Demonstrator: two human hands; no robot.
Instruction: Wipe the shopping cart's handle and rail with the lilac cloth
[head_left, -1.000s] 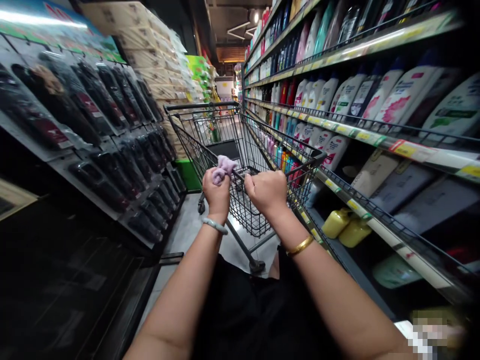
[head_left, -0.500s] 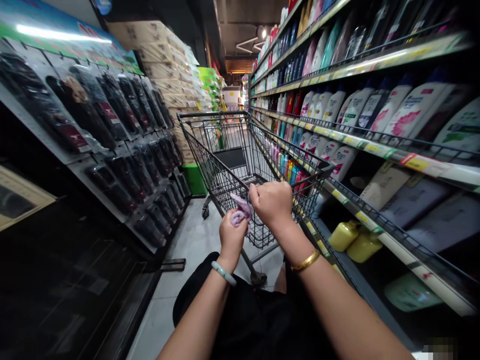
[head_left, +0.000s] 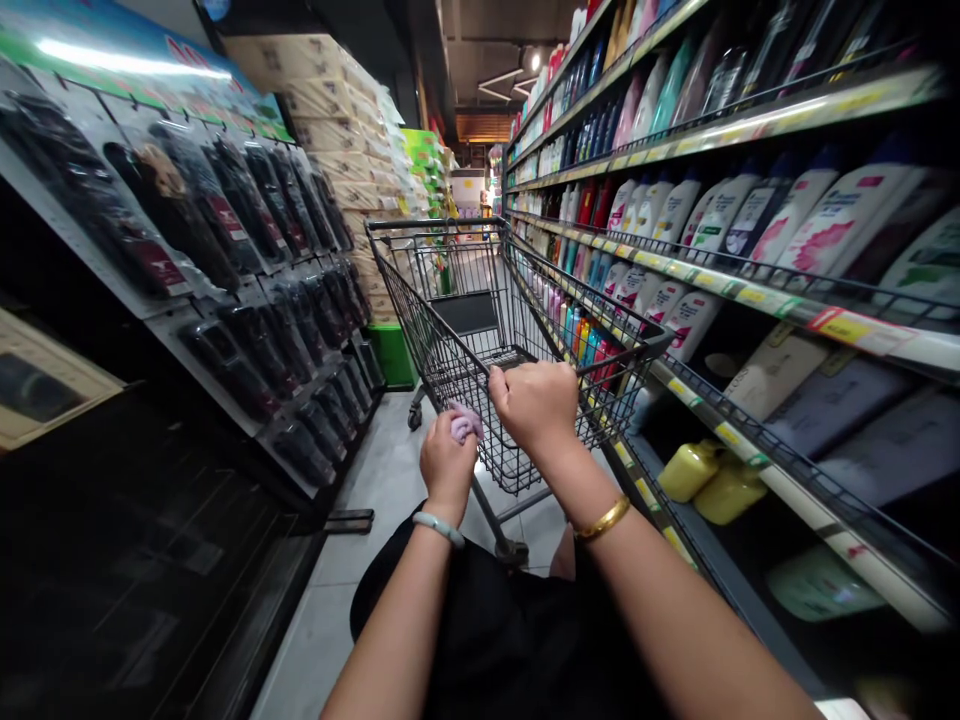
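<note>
My left hand (head_left: 448, 465), wearing a pale green bangle, is closed around a lilac cloth (head_left: 466, 424). The cloth is bunched up, and part of it pokes out above the fingers. My right hand (head_left: 536, 405), with a gold bracelet at the wrist, is wrapped over the near rim of a black wire shopping cart (head_left: 427, 300). The back of the hand hides its fingertips and the stretch of rim under it. A gap separates the two hands, with the left one lower and just outside the basket.
Shelves of shampoo bottles (head_left: 847, 215) line the right side, close to the cart. Packaged dark goods (head_left: 225, 220) hang on a rack at left. Stacked wrapped packs (head_left: 322, 120) stand beyond it. Grey floor tiles (head_left: 352, 460) show between rack and cart.
My left hand has moved left and slightly down, away from the right hand, and the cloth is now bunched smaller in it. My right hand stays on the cart rim.
</note>
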